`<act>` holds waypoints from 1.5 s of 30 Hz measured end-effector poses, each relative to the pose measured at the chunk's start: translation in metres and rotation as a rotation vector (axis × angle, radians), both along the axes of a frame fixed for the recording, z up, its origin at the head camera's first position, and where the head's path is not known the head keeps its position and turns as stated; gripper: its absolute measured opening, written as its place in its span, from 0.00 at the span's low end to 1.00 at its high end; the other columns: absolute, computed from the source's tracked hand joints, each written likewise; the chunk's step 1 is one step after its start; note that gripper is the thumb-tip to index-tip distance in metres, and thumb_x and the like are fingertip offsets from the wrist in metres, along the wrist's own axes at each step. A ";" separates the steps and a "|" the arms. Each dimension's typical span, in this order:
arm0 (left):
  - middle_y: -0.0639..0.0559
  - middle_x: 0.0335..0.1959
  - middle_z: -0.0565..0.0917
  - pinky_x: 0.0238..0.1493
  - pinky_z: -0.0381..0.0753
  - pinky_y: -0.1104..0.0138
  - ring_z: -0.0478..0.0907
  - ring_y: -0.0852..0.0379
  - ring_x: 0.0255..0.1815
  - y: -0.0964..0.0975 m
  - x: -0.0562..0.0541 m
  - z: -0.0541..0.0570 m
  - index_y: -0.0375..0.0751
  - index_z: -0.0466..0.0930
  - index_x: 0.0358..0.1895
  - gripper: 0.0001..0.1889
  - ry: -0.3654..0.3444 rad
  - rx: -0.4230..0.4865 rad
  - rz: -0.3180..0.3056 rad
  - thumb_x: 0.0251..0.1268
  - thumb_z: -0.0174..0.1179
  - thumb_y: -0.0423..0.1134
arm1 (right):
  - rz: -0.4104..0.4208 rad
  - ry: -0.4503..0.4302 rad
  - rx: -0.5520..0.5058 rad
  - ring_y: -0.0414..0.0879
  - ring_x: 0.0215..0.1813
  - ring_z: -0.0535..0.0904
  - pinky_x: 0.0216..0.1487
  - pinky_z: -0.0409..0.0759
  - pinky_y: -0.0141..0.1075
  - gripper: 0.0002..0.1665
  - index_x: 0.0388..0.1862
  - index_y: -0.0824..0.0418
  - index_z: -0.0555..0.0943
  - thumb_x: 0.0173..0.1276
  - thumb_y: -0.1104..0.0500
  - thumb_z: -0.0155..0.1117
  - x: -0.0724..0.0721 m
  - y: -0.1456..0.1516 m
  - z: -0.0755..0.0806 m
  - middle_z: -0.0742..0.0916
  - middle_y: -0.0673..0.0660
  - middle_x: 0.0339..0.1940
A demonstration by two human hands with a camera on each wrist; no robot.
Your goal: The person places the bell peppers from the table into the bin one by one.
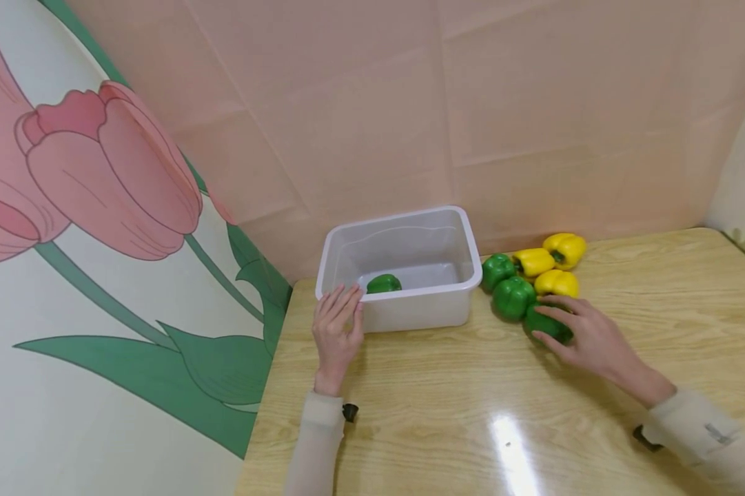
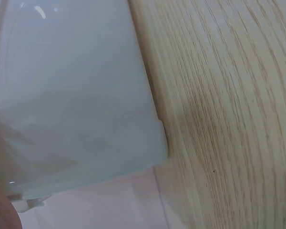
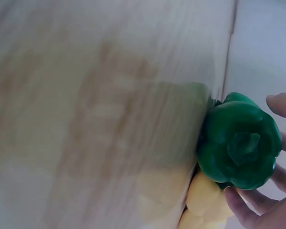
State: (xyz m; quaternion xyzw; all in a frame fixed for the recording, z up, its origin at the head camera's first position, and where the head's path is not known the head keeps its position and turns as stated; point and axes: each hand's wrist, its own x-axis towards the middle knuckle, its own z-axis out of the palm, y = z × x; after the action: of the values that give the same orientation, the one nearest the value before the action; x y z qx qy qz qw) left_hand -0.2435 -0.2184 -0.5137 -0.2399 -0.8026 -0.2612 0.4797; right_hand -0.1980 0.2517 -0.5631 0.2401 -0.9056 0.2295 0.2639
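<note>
My left hand [image 1: 335, 335] rests at the front left corner of a light grey plastic bin [image 1: 418, 311], its extended fingers over the rim. A green bell pepper [image 1: 383, 283] lies inside that bin. Over to the right, my right hand [image 1: 595, 342] reaches over the nearest green bell pepper [image 1: 546, 326] on the table, fingers spread about it. In the right wrist view, the thumb [image 3: 281, 104] stands off a green bell pepper [image 3: 217, 138] seen stem-on, while a fingertip comes close to its lower edge. The left wrist view shows mostly the bin's side wall [image 2: 81, 86].
Two more green bell peppers [image 1: 513, 298] sit between the bin and my right hand. Behind them are three yellow bell peppers [image 1: 564, 250]. The wooden table [image 1: 434, 406] meets a pink-covered wall [image 1: 360, 110] at the back and a tulip-painted wall [image 1: 118, 289] at left.
</note>
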 end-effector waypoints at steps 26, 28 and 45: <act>0.47 0.59 0.90 0.69 0.78 0.39 0.86 0.39 0.65 -0.002 -0.001 -0.001 0.42 0.91 0.56 0.13 -0.022 0.001 -0.012 0.71 0.68 0.36 | 0.062 -0.033 0.087 0.73 0.62 0.78 0.48 0.83 0.70 0.39 0.59 0.59 0.89 0.44 0.57 0.91 0.003 -0.004 -0.001 0.84 0.66 0.68; 0.47 0.59 0.91 0.68 0.78 0.38 0.86 0.37 0.64 -0.002 -0.001 -0.001 0.42 0.91 0.56 0.13 -0.021 0.003 -0.014 0.71 0.68 0.36 | 0.065 -0.020 0.079 0.73 0.61 0.78 0.47 0.83 0.69 0.39 0.58 0.59 0.89 0.43 0.57 0.91 0.002 -0.004 -0.001 0.85 0.66 0.67; 0.46 0.57 0.91 0.65 0.79 0.36 0.86 0.39 0.64 -0.002 -0.002 -0.002 0.40 0.91 0.55 0.13 -0.005 -0.002 -0.003 0.71 0.68 0.36 | 0.092 0.033 0.038 0.68 0.62 0.79 0.50 0.82 0.67 0.36 0.56 0.57 0.90 0.44 0.55 0.91 0.002 -0.003 0.008 0.86 0.64 0.64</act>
State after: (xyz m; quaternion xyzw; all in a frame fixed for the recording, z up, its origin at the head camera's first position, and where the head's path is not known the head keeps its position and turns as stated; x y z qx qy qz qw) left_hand -0.2453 -0.2200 -0.5161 -0.2410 -0.8035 -0.2620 0.4772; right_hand -0.1961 0.2482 -0.5555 0.2903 -0.8933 0.2201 0.2633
